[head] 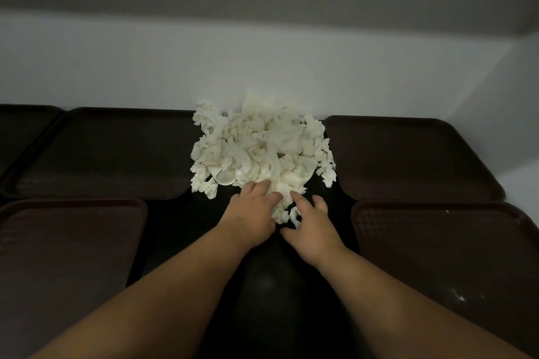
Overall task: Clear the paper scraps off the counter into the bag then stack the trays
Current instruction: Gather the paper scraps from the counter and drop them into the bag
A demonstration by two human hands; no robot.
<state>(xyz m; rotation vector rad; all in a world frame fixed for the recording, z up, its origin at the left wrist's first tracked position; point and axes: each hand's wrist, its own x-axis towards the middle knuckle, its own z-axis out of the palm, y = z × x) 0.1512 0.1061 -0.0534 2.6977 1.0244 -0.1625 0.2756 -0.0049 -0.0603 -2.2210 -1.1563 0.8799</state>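
White paper scraps [259, 146] are heaped in one loose pile on the dark counter [175, 218], directly beyond both hands and reaching back to the pale wall [262, 67]. The left hand [253, 213] is laid on the near edge of the pile, with its fingers curled down into the scraps and a tuft gripped under them. The right hand [309, 223] is set just beside it, fingers spread and loosely bent, its index finger and thumb touching the same near tuft; whether anything is actually held by it cannot be told. A few scraps are seen between the two hands.

Brown trays are laid flat on both sides. To the left of the left hand, one tray [102, 154] is placed level with the pile and another [64, 256] nearer, beside the forearm. To the right of the right hand, one tray [408, 154] is placed beside the pile and another [443, 256] nearer, with small white specks on it. None is stacked.
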